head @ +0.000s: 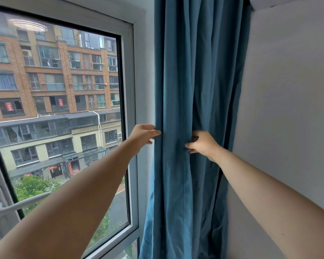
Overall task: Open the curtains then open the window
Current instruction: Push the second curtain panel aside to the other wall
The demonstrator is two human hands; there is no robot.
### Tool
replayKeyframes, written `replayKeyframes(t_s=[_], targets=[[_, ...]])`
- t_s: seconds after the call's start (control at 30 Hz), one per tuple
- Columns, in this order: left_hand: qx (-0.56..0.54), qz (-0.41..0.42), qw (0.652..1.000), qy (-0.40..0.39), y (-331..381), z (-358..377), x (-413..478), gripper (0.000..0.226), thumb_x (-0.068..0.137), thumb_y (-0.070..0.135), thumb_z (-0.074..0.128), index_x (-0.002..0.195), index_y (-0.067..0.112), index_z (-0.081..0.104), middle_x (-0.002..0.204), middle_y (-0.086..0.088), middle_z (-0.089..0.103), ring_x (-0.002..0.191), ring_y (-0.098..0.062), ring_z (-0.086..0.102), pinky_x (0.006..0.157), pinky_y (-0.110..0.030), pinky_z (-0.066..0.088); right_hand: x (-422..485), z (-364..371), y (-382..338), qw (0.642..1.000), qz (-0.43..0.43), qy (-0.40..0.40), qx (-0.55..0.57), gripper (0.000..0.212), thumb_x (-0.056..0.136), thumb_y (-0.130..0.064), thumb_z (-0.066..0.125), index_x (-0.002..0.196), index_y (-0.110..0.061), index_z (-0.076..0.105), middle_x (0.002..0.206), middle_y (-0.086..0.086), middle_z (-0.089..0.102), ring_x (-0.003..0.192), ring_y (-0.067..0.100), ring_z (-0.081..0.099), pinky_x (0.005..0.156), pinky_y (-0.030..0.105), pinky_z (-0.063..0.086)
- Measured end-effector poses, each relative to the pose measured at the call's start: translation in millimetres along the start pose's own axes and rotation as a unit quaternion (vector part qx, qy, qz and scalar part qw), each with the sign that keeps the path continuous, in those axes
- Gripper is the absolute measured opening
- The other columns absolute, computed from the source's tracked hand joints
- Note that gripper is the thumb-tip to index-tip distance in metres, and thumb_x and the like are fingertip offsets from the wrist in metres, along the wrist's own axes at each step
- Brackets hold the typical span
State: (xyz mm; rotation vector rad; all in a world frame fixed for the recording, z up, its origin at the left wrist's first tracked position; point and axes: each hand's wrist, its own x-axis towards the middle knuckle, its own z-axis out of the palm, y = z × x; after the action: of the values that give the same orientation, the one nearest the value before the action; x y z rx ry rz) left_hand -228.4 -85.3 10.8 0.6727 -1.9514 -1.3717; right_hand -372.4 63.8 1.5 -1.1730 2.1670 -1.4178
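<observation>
A blue curtain (196, 81) hangs bunched in folds at the right of the window, against the wall corner. My left hand (143, 135) pinches the curtain's left edge at about mid height. My right hand (202, 143) grips a fold of the same curtain a little further right. The window (67, 109) fills the left half of the view, its glass uncovered and its sash shut in a grey-white frame (133, 113). A white window handle (13, 203) sits at the lower left, pointing right, partly behind my left forearm.
A plain white wall (288, 109) stands right of the curtain. Through the glass I see a brick apartment block, shopfronts and green trees below. A lower pane shows under the sash at the bottom.
</observation>
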Motion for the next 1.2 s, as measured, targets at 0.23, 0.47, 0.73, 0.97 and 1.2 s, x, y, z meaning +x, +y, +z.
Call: replayKeyframes(t_s=[0.23, 0.47, 0.73, 0.97, 1.2], targets=[[-0.052, 0.005, 0.998, -0.029, 24, -6, 1, 0.022, 0.088, 0.001, 0.047, 0.082, 0.013, 0.064, 0.080, -0.005, 0.064, 0.076, -0.018, 0.062, 0.068, -0.027, 0.047, 0, 18, 3, 0.994, -0.033, -0.091, -0.054, 0.057, 0.076, -0.007, 0.073, 0.128, -0.010, 0.052, 0.125, 0.002, 0.061, 0.119, 0.018, 0.055, 0.105, 0.033, 0.043], [-0.043, 0.035, 0.997, -0.046, 41, -4, 5, 0.028, 0.091, 0.011, 0.038, 0.084, 0.013, 0.065, 0.093, -0.013, 0.067, 0.092, -0.024, 0.063, 0.091, -0.037, 0.046, 1, 57, -5, 0.987, -0.082, -0.079, -0.112, 0.075, 0.070, -0.036, 0.077, 0.134, -0.020, 0.042, 0.127, -0.007, 0.055, 0.115, 0.010, 0.051, 0.101, 0.026, 0.040], [-0.066, 0.036, 0.996, 0.051, 24, -10, 15, 0.024, 0.088, 0.010, 0.044, 0.091, 0.012, 0.068, 0.082, 0.000, 0.071, 0.096, -0.019, 0.059, 0.075, -0.029, 0.042, 4, 69, -12, 0.998, -0.030, -0.035, -0.037, 0.030, 0.091, -0.019, 0.053, 0.118, -0.009, 0.056, 0.107, 0.003, 0.062, 0.100, 0.019, 0.056, 0.081, 0.022, 0.042], [-0.099, -0.046, 0.994, -0.004, 1, -12, 27, 0.051, 0.100, 0.038, 0.015, 0.140, 0.013, 0.034, 0.148, -0.009, 0.037, 0.138, -0.025, 0.030, 0.111, -0.046, 0.019, 16, 47, -3, 0.998, 0.050, -0.037, 0.014, 0.045, 0.093, -0.018, 0.054, 0.135, -0.007, 0.040, 0.134, 0.006, 0.050, 0.126, 0.024, 0.045, 0.099, 0.025, 0.034], [-0.141, -0.093, 0.985, -0.027, -3, 8, 45, 0.057, 0.099, 0.046, 0.011, 0.138, 0.014, 0.038, 0.137, -0.009, 0.047, 0.129, -0.022, 0.039, 0.113, -0.046, 0.020, 32, 30, 12, 0.992, 0.110, -0.044, 0.051, 0.044, 0.092, -0.018, 0.054, 0.134, -0.012, 0.042, 0.135, 0.004, 0.050, 0.124, 0.026, 0.047, 0.099, 0.036, 0.040]])
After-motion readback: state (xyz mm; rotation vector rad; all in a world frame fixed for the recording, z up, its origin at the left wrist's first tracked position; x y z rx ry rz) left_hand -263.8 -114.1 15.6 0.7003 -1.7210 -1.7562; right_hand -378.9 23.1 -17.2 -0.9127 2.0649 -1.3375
